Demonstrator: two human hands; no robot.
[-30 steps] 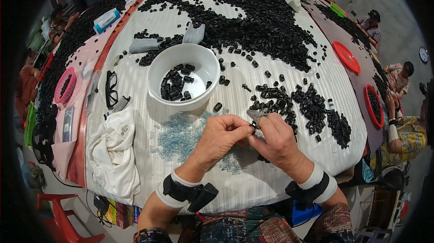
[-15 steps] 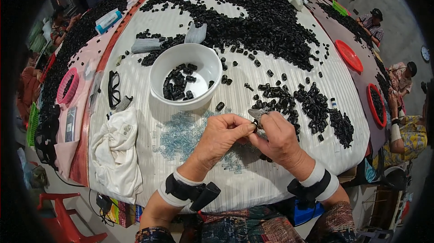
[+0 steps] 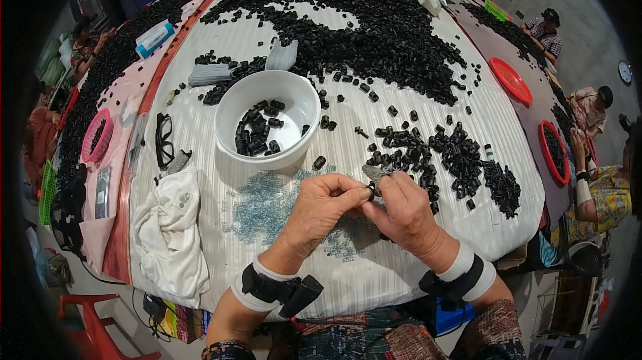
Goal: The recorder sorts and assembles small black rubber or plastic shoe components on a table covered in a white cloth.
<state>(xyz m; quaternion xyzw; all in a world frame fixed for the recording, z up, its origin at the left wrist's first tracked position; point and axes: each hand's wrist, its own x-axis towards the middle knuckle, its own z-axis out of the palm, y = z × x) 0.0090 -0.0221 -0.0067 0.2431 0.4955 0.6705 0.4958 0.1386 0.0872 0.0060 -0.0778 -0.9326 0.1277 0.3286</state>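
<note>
In front of me both hands meet over the table. My left hand (image 3: 317,209) is closed, thumb and forefinger pinching a small black cylindrical part (image 3: 370,191). My right hand (image 3: 409,216) is curled shut around a grey fabric-wrapped piece (image 3: 373,172), whose tip sticks out beside the fingers; whatever is inside it is hidden. The right thumb rests close to the black part. Beyond the left hand stands a white bowl (image 3: 289,142) with some black parts in it. Small piles of black parts (image 3: 461,152) lie beyond and right of my right hand.
A large heap of black parts (image 3: 381,39) covers the far table. Tiny clear bluish pieces (image 3: 261,206) spread near my left hand. Eyeglasses (image 3: 162,140) and a white cloth (image 3: 170,239) lie at left. Red trays (image 3: 511,81) and other people are at the sides.
The whole view has shifted slightly. Both hands keep nearly the same pinching pose at the black part, with only small finger movement.
</note>
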